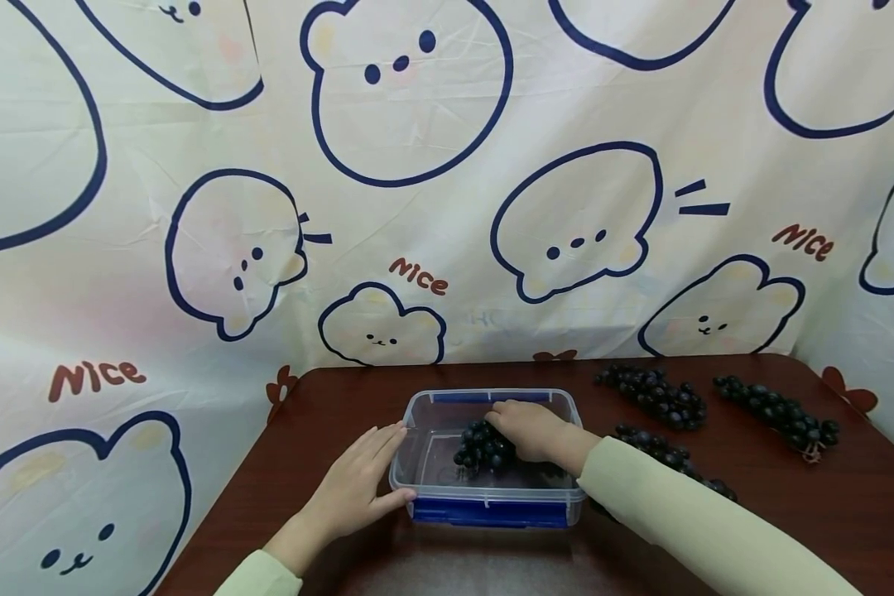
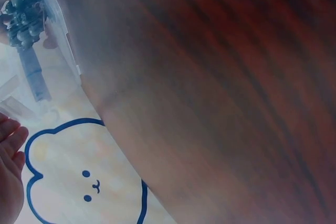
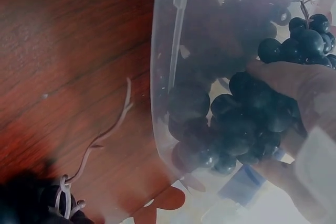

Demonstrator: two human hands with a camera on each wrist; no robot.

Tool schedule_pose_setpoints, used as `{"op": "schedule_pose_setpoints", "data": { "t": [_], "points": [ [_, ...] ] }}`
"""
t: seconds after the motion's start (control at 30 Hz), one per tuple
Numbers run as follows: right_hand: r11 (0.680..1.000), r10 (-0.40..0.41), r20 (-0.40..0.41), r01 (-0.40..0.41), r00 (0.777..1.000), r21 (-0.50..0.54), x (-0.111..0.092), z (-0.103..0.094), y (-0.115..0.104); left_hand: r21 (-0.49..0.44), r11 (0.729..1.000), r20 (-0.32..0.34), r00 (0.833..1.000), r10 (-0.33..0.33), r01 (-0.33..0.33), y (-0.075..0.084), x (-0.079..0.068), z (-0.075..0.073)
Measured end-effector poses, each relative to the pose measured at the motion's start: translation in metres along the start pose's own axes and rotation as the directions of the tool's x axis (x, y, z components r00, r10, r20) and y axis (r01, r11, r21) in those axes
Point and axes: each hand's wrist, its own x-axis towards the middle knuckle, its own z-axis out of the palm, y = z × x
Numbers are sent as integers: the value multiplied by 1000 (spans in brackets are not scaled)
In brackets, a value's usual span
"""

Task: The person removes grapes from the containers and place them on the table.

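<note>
A clear plastic food box (image 1: 400,451) with blue side clips stands on the dark wood table, its top uncovered. Inside it is a bunch of dark grapes (image 1: 484,449), which my right hand (image 1: 531,430) grips from above. In the right wrist view, thumb and fingers curl round the grapes (image 3: 247,124), seen partly through the cloudy wall. My left hand (image 1: 358,488) rests against the box's left side, fingers straight and thumb at the near corner. Only part of that left hand (image 2: 9,171) enters the left wrist view.
On the right of the table (image 1: 760,497) lie more grape bunches: one at the back (image 1: 659,396), one farther right (image 1: 782,414), and one (image 1: 663,451) partly hidden behind my right sleeve. A patterned cloth (image 1: 566,232) hangs behind the table.
</note>
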Motion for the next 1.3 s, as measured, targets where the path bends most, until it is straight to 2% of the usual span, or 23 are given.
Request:
{"op": "schedule_pose_setpoints", "data": {
  "t": [0.4, 0.7, 0.97, 1.13, 1.3],
  "points": [
    [997, -19, -20, 17, 1000, -79, 0, -1, 1, 3, 1000, -10, 1000, 11, -11, -1, -1, 1],
    [992, -56, -93, 45, 994, -122, -4, -3, 1, 11, 1000, -10, 1000, 6, -5, -1, -1, 2],
    [986, -70, -117, 51, 991, -156, -5, -3, -1, 9, 1000, -14, 1000, 8, -7, -1, -1, 2],
    [975, -110, -170, 73, 979, -209, -6, -3, -1, 5, 1000, -18, 1000, 8, -8, -1, -1, 2],
    [955, -184, -241, 116, 953, -271, -10, -5, 0, 3, 1000, -21, 1000, 11, -11, -1, -2, 2]
  ]
}}
